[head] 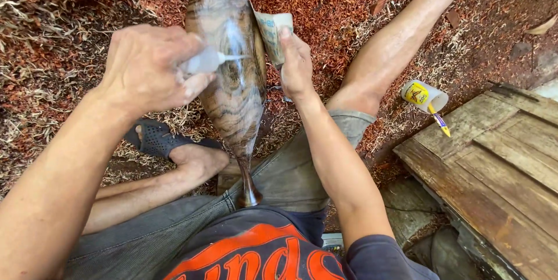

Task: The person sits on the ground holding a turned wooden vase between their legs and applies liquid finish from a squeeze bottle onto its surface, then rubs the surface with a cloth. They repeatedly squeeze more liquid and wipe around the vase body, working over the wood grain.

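Polished brown wood vase (232, 76) at frame centre, steadied by right hand (296, 65) gripping folded sandpaper (272, 33). Left hand (148, 68) closed around small glue bottle (203, 61), nozzle touching the vase.

A glossy turned wooden vase (232, 76) with swirling grain is lying lengthwise, neck toward the person; a small translucent nozzle bottle (204, 61) is pointing at its flank, folded sandpaper (272, 33) resting alongside.

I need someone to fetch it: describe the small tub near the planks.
Find the weathered wooden plank platform at the right. Just off its upper left corner, on the red wood shavings, lies a small white plastic tub; it alone bears a yellow label, with a yellow-handled stick poking out.
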